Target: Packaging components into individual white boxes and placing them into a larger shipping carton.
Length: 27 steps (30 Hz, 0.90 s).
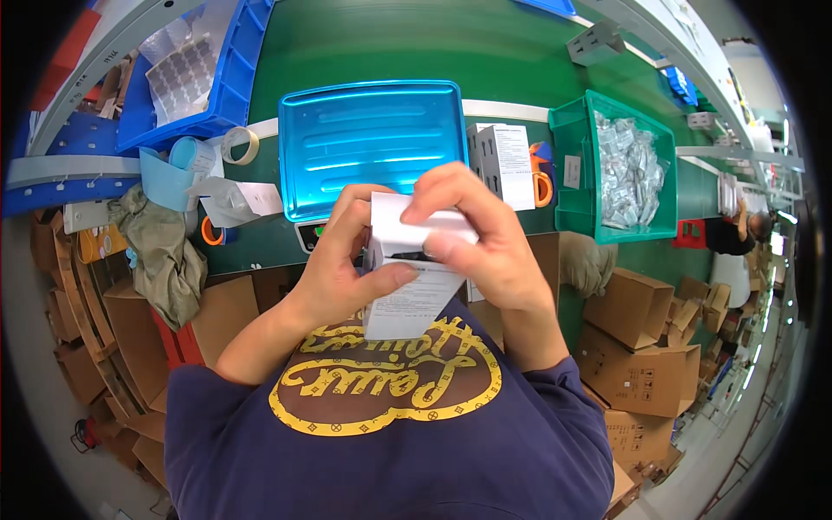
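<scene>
A small white carton (409, 305) with fine print is held up in front of my chest. My left hand (334, 264) grips it from the left side, thumb across its front. My right hand (498, 247) closes on its top end, with fingertips and thumb pressing the white flap (390, 210). A dark gap shows beneath that flap; what the carton contains cannot be made out. Just beyond my hands, a shiny blue metal tray (373, 130) rests on a scale (308, 236), which is mostly covered by the tray and my left hand.
Similar cartons (511, 165) stand right of the tray beside orange-handled scissors (542, 186). A green crate (572, 208) holds clear plastic packets. To the left are a tape roll (240, 146), a blue bin (234, 87) and crumpled cloth (160, 251). Cardboard boxes (628, 308) flank me; a person (737, 238) is far right.
</scene>
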Tool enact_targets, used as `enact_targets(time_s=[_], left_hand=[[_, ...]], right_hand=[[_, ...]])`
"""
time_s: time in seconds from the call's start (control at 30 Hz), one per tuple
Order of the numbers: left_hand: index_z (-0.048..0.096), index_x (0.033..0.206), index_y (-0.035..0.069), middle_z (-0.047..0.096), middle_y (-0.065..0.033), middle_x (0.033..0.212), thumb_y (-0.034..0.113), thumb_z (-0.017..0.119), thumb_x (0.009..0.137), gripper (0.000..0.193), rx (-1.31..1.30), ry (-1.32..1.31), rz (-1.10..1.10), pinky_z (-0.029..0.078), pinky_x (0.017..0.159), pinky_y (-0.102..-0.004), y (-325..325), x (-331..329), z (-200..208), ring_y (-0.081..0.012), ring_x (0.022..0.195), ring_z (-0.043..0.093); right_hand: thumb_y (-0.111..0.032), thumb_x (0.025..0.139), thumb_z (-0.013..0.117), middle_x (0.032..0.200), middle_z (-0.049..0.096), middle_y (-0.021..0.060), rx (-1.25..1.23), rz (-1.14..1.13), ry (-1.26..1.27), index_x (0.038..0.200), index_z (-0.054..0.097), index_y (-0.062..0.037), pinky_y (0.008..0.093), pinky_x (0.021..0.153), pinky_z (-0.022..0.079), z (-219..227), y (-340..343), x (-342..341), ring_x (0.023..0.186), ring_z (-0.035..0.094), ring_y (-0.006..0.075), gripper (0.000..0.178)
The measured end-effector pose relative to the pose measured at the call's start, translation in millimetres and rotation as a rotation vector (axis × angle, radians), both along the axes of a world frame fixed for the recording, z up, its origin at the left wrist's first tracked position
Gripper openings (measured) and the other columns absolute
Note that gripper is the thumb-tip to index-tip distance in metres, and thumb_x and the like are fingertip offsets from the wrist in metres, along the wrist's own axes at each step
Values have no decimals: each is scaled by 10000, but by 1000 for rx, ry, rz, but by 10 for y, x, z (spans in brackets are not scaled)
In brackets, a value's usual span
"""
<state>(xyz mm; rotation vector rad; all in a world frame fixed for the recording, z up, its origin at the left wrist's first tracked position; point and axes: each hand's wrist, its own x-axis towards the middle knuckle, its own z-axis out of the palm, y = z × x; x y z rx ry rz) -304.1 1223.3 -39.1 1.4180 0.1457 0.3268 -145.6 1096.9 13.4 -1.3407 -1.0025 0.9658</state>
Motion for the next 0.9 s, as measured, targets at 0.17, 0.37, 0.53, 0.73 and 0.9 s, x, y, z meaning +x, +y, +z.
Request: enact_targets(time_s=[0.17,0.37,0.53,0.73,0.9], left_hand=[[396,1304,61,324,-152,1371,156,776,809,631,-11,-239,206,516,941,-376,-89,39,-242,-252,1161,548],[343,1359,103,341,-130,1326,120,784,791,719,61,-210,123,495,970,-394,71,8,-274,-257,1196,509],[343,1373,108,353,-109,1285,110,781,786,732,41,-169,100,488,969,-391,123,-5,-264,-257,1202,500],[353,1385,106,352,-102,1265,121,776,776,741,82,-115,123,504,944,-390,207,-64,-254,-253,1176,512],[376,1396,110,358,-103,1252,138,762,778,729,-1,-48,118,516,918,-373,236,-81,-176,-247,1167,494]], right_hand=[[-204,949,502,1312,578,144,121,167,-418,1252,617,-16,399,999,397,-90,19,58,1182,506,296,375],[-199,979,481,1150,677,116,81,50,-465,1181,655,0,374,972,430,-164,53,21,1099,566,265,333],[-192,980,497,1146,681,115,-66,-5,-259,1175,662,-13,366,936,450,-99,115,20,1080,578,253,312],[-190,920,622,1194,669,119,0,-11,-365,1167,674,-38,411,1035,411,-170,182,-115,1258,529,311,295],[-193,930,604,1189,672,118,-62,-90,-269,1162,679,-33,420,1033,415,-146,245,-227,1238,544,313,292]])
